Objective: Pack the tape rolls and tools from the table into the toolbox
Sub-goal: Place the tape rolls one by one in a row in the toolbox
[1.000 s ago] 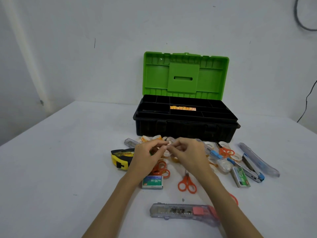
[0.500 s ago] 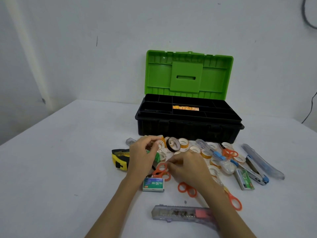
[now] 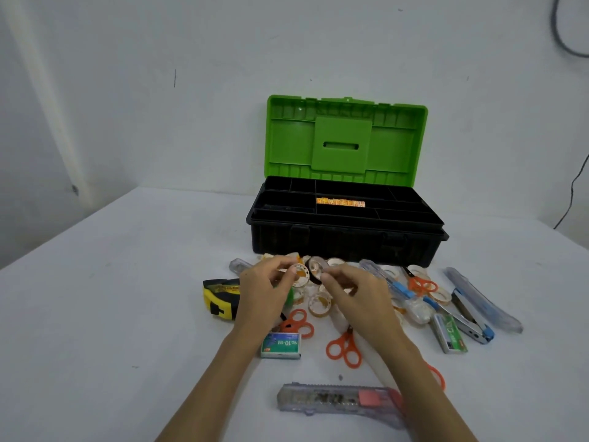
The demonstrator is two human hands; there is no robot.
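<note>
1. Grip: left hand (image 3: 266,290) pinches a pale tape roll (image 3: 299,275) between thumb and fingertips, held up over the pile. Right hand (image 3: 353,293) pinches a dark tape roll (image 3: 317,268) at its lower edge; the roll stands on edge. The two rolls sit just beside each other, nearly touching, in front of the box.
2. White table (image 3: 111,298) carries everything.
3. Toolbox (image 3: 344,240), black body, at the far middle of the table. Green lid (image 3: 345,140) stands open and upright behind it. The divided tray on top holds one orange patterned strip (image 3: 340,202) in a centre compartment.
4. Clear utility knife (image 3: 338,403) with a pink slider lies nearest the person, partly under the right forearm.
5. A second clear, bluish cutter (image 3: 481,298) lies at the far right, angled away.
6. Yellow and black tape measure (image 3: 220,298) sits at the left of the pile, just beside the left wrist.
7. Blue-tipped stapler (image 3: 471,320) lies near the right cutter, a green staple box (image 3: 449,336) beside it.
8. Another staple box (image 3: 281,345), marked No.10, sits below the left hand.
9. Orange scissors (image 3: 344,349) lie under the right wrist; another pair (image 3: 298,322) lies near the left hand, a third (image 3: 420,283) to the right.
10. Loose small tape rolls (image 3: 320,304) are scattered between the hands and the box front.
</note>
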